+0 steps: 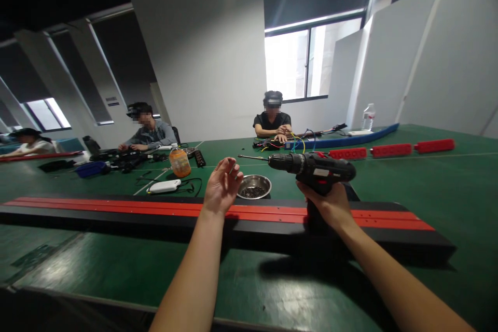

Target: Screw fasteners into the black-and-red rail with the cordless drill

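My right hand (330, 205) grips a black cordless drill (315, 167) with red trim, its long bit pointing left and level above the table. My left hand (222, 185) is raised with fingers curled and pinches a small screw near the bit's tip. Just beyond both hands a small metal bowl (254, 187) holds several dark screws. Under my hands a long black bar with a red strip (155, 208) lies across the green table.
An orange-capped jar (179, 162), a white box with cable (165, 185) and black tools lie at left. Red blocks (391, 150) and a blue strip (342, 141) lie at back right. Three other people sit at the far side.
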Action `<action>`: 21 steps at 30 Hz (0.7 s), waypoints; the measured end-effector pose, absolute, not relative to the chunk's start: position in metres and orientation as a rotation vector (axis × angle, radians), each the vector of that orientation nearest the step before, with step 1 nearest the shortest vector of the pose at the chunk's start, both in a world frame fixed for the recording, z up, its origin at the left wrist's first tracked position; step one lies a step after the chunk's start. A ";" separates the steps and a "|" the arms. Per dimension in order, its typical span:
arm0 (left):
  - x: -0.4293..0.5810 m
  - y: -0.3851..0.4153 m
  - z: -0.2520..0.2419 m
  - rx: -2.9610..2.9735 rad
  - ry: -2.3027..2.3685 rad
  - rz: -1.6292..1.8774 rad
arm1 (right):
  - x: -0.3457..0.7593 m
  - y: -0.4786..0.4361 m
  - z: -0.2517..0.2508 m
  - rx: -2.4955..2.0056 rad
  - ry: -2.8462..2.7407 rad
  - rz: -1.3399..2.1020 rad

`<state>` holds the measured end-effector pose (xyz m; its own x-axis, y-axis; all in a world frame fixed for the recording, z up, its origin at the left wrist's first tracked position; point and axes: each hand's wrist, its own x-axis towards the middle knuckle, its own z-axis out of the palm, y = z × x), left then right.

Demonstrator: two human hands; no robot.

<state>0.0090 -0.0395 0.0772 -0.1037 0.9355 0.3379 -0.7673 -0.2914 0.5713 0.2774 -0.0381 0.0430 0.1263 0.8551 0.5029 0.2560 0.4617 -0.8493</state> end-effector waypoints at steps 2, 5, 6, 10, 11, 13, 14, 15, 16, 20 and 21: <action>0.011 -0.042 0.082 0.796 0.251 1.717 | 0.278 -0.037 0.043 -1.059 -1.438 0.551; 0.017 -0.046 0.088 0.834 0.241 1.755 | 0.278 -0.036 0.042 -1.070 -1.455 0.494; 0.018 -0.047 0.089 0.846 0.256 1.774 | 0.278 -0.037 0.042 -1.076 -1.460 0.485; 0.023 -0.051 0.093 0.916 0.374 1.829 | 0.277 -0.039 0.042 -1.087 -1.489 0.478; 0.023 -0.051 0.093 0.941 0.397 1.834 | 0.277 -0.039 0.043 -1.085 -1.491 0.474; 0.023 -0.052 0.092 0.999 0.431 1.845 | 0.277 -0.039 0.042 -1.082 -1.487 0.471; 0.023 -0.052 0.092 1.024 0.446 1.851 | 0.277 -0.039 0.042 -1.083 -1.484 0.473; 0.022 -0.052 0.092 1.043 0.459 1.858 | 0.278 -0.038 0.042 -1.085 -1.482 0.477; 0.022 -0.051 0.091 1.052 0.469 1.861 | 0.278 -0.038 0.042 -1.088 -1.481 0.483; 0.024 -0.051 0.093 1.028 0.478 1.853 | 0.280 -0.037 0.041 -1.098 -1.475 0.525; 0.024 -0.051 0.093 1.019 0.476 1.853 | 0.280 -0.037 0.041 -1.098 -1.472 0.533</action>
<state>0.0243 -0.0514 0.0931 -0.2173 0.8682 0.4460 -0.5457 -0.4869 0.6820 0.2802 -0.0373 0.0408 0.1051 0.8526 0.5119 0.3279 0.4562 -0.8272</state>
